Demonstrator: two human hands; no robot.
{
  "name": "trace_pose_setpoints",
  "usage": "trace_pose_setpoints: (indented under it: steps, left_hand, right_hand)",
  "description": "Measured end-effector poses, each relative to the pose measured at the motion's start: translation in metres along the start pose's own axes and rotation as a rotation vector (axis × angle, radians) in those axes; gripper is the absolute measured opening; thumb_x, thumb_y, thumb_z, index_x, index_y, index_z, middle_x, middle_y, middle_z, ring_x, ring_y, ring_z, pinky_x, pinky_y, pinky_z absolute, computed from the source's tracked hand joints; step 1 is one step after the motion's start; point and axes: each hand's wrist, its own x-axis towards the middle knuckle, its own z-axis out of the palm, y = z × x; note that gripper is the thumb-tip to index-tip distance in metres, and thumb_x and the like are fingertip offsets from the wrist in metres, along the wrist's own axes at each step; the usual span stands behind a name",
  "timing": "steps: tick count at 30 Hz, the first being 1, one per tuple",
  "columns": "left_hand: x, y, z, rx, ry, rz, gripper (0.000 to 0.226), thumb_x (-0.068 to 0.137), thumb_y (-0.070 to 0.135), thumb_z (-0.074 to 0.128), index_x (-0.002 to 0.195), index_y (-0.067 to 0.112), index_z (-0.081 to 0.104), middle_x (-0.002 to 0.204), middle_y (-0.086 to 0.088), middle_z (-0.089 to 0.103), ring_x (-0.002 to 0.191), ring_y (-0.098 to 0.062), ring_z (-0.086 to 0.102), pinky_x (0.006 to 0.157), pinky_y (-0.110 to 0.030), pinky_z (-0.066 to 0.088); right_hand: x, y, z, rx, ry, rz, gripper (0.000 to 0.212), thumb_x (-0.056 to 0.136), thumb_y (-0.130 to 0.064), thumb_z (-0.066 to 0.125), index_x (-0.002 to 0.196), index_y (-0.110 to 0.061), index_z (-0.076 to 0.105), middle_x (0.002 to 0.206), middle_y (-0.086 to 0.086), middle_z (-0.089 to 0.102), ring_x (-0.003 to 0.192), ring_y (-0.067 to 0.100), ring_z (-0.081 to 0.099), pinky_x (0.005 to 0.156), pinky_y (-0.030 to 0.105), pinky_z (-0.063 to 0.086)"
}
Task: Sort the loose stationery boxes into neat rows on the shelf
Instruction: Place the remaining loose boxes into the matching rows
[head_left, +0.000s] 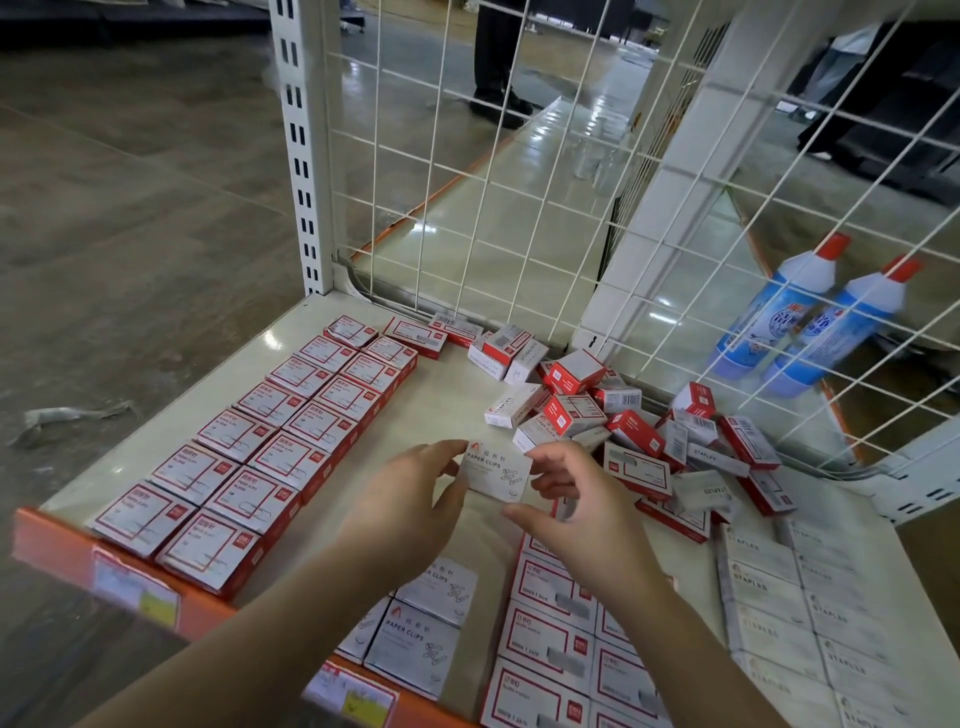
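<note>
Both my hands hold one white paper clips box (496, 475) just above the shelf (447, 400). My left hand (410, 499) pinches its left edge and my right hand (566, 504) pinches its right edge. Two neat rows of red-and-white paper clip boxes (260, 452) run along the left of the shelf. Below my arms lie white paper clips boxes (421, 623), red staple boxes (550, 639) and white staples boxes (810, 618) in rows. A loose pile of mixed boxes (634, 431) lies at the back right.
A white wire grid (519, 182) closes the back and right of the shelf. Two blue-and-white bottles with red caps (810, 322) lie beyond the grid. An orange price rail (67, 551) edges the shelf front. A person's legs (498, 62) stand behind the rack.
</note>
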Motion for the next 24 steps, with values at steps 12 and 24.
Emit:
trace_pose_setpoints:
  steps: [12, 24]
  left_hand:
    - [-0.003, -0.007, -0.009, 0.083, -0.025, 0.013, 0.041, 0.096, 0.028, 0.044, 0.137, 0.029, 0.040, 0.126, 0.011, 0.051, 0.110, -0.002, 0.046, 0.088, -0.014, 0.038]
    - [-0.017, -0.033, -0.025, 0.281, -0.064, -0.010, 0.036, 0.095, 0.028, 0.046, 0.131, 0.031, 0.046, 0.129, 0.015, 0.048, 0.115, -0.004, 0.046, 0.093, -0.016, 0.039]
  right_hand:
    - [0.004, 0.006, 0.008, -0.082, -0.058, 0.089, 0.041, 0.076, -0.039, 0.072, 0.108, -0.035, 0.047, 0.099, -0.017, 0.055, 0.089, -0.004, 0.052, 0.069, 0.011, 0.042]
    - [0.021, 0.011, 0.026, -0.298, -0.100, 0.094, 0.049, 0.076, -0.046, 0.070, 0.116, -0.023, 0.054, 0.105, -0.010, 0.057, 0.092, 0.006, 0.053, 0.080, 0.024, 0.046]
